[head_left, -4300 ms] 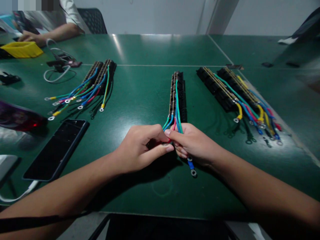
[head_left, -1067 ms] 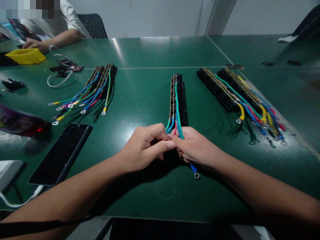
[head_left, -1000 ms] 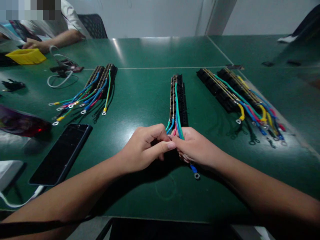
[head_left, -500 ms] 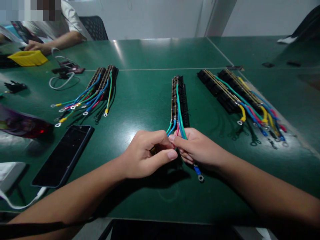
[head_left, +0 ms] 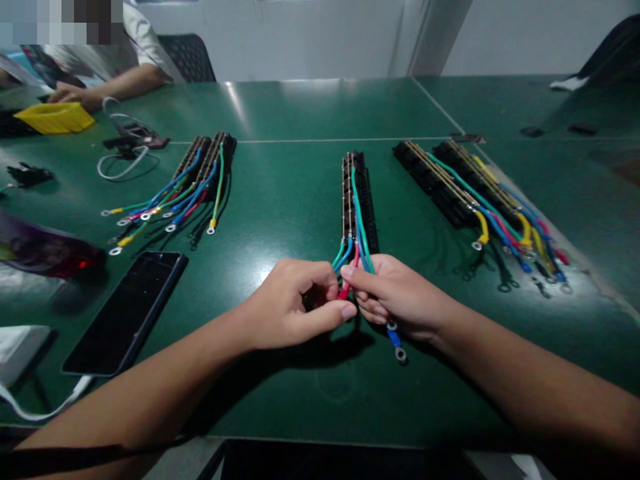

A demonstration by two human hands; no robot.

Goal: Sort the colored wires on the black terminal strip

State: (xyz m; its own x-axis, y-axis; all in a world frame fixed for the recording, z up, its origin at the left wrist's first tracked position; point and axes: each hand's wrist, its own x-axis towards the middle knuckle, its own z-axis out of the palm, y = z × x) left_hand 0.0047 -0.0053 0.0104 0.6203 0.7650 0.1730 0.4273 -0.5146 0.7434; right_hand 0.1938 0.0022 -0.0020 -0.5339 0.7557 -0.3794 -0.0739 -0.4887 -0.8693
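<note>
A black terminal strip (head_left: pixel 369 200) with brass-coloured bars lies lengthwise in front of me, its green, blue and red wires running toward my hands. My left hand (head_left: pixel 293 310) is closed, thumb and forefinger at the red sleeve (head_left: pixel 343 293) on the end of the red wire (head_left: pixel 357 255). My right hand (head_left: pixel 405 293) is wrapped round several wires, its thumb pressed near that red wire. Below the right fingers hangs a ring terminal (head_left: pixel 401 355) with a blue sleeve (head_left: pixel 394 337). The other wire ends are hidden by my hands.
More wired strips lie at left (head_left: pixel 213 163) and right (head_left: pixel 435 180). Near my left forearm are a phone (head_left: pixel 125 313), a white charger (head_left: pixel 20 350) and a bottle (head_left: pixel 47 247). A person's hand (head_left: pixel 75 95) rests across the green table (head_left: pixel 280 180), near a yellow object (head_left: pixel 57 118).
The red sleeve has come into sight between my left thumb and forefinger. My right fingers have shifted slightly, while the strip stays in place.
</note>
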